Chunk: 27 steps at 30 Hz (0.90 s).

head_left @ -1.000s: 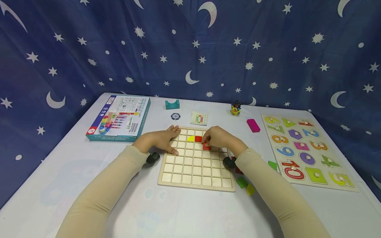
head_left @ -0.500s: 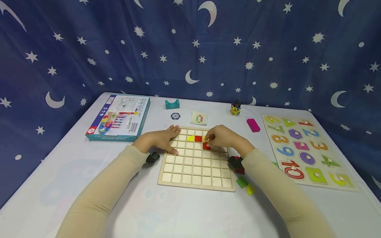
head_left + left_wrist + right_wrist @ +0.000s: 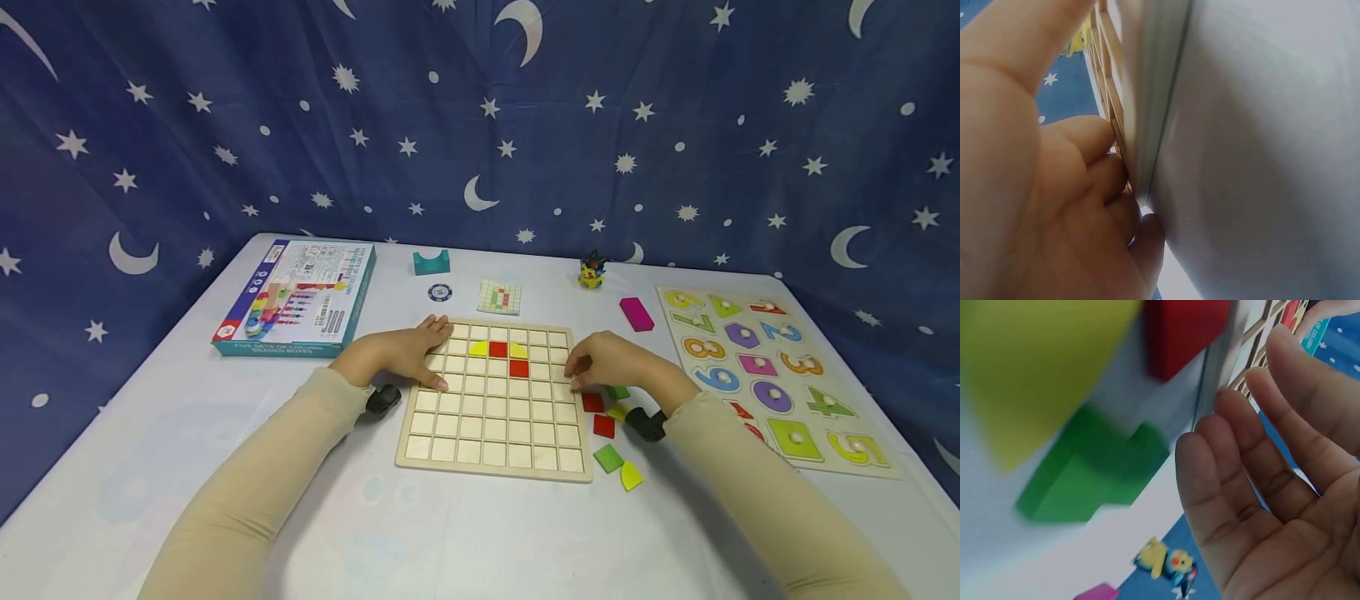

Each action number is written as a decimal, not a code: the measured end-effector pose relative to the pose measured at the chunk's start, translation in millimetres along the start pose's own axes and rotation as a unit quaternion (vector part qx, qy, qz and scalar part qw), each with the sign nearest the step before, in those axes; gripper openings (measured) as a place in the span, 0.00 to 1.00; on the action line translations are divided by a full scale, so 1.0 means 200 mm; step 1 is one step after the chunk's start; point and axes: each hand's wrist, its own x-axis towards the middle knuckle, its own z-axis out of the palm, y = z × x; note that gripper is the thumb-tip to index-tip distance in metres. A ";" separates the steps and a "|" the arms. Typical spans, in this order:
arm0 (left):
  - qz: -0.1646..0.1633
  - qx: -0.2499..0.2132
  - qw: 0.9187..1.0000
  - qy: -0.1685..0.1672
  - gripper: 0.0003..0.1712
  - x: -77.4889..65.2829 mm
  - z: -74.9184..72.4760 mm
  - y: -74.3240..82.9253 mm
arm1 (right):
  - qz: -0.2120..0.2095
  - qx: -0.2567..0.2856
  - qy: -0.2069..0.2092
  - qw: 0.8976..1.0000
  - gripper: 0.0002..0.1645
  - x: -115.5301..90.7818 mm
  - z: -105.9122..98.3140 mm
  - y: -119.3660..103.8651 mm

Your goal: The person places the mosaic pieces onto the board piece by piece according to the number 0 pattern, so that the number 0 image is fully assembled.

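R hand (image 3: 611,362), empty, fingers loose, had left yellow quarter-round tile (image 3: 518,351) in upper pt of pale wooden grid board (image 3: 469,452) for board's rt edge; L hand (image 3: 401,351) stayed spread on board's left.

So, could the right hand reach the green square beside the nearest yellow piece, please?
Probably yes: the right hand looks free of any piece, and the green square lies uncovered on the table.

The gridded board (image 3: 469,406) is cream, its tiles (image 3: 518,368) red and yellow, the card (image 3: 499,297) apparently multicoloured.
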 end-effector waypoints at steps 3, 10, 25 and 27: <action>0.000 -0.001 1.000 -0.001 0.61 -0.01 0.00 0.01 | 0.018 0.005 -0.003 1.000 0.10 -0.04 0.00 0.03; 0.003 -0.004 1.000 -0.006 0.61 -0.02 -0.01 0.02 | 0.036 0.014 -0.018 0.999 0.09 -0.10 0.01 0.06; -0.001 0.008 1.000 -0.002 0.61 -0.01 -0.01 0.02 | 0.047 0.022 0.000 0.999 0.10 -0.10 0.07 0.05; -0.002 0.007 1.000 -0.001 0.61 -0.01 -0.01 0.02 | 0.044 0.024 0.000 0.999 0.10 -0.10 0.07 0.04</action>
